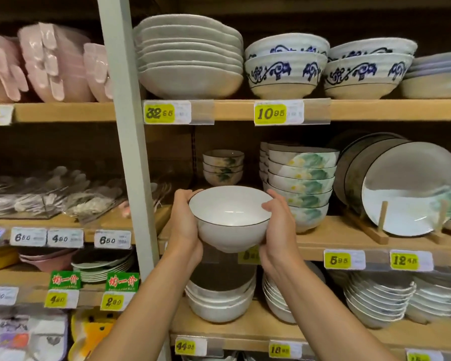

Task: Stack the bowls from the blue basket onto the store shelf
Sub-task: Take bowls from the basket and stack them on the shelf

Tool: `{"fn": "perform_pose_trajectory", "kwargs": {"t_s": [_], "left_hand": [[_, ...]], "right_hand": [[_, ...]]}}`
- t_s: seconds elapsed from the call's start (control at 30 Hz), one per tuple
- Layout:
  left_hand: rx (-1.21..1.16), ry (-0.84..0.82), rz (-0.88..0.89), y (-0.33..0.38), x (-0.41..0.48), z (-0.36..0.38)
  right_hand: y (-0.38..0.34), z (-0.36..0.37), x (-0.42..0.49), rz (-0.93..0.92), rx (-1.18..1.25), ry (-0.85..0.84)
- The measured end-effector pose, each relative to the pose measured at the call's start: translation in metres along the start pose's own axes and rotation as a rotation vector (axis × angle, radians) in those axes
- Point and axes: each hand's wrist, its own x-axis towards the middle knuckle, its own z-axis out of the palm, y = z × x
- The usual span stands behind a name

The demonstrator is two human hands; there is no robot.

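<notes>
**Bowl held at the shelf, not yet set down**

A white bowl (229, 217) with a thin dark rim was held upright in both hands, in front of and a little below the small stack (223, 166) of three patterned bowls that stood toward the back of the middle shelf (331, 230). The left hand (185, 225) was curled round the bowl's left wall and the right hand (277, 227) round its right wall, with the tips of each reaching the rim. The bowl was thus clasped from both sides, and nothing else was held. It was raised clear of the board, with its foot hanging before the shelf's front edge, and no other crockery was touched by it.

Just right of the small stack a taller stack (301, 183) of green-patterned bowls was seen, and well right of it, plates (406, 188) propped upright in a wooden rack (383, 217). Bare board lay in front of the small stack. The blue basket was not in view.

The step in hand was judged to be the placing of one bowl. For the next move, the bowl would have to be lifted above the small stack's top rim, pushed inward, kept level and lowered until it nested. Alternatively, it could be set on the bare board in front to begin a new pile. Whether the held bowl matched the small stack could not be told, as no pattern was shown on its visible side. Care would be called for near the taller stack, which stood close to the right hand.
</notes>
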Motion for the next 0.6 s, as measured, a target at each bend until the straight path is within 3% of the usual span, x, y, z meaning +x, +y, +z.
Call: {"fn": "perform_pose_trajectory", "kwargs": {"t_s": [0.2,0.6], "left_hand": [[0.035,-0.116,0.025,-0.008,0.048,-0.014],[-0.108,-0.135,-0.150,-0.021,0.098,-0.007]], "right_hand": [[0.015,0.028,0.040,0.068,0.053,0.060],[0.022,0.037,0.095,0.214,0.154,0.032]]}}
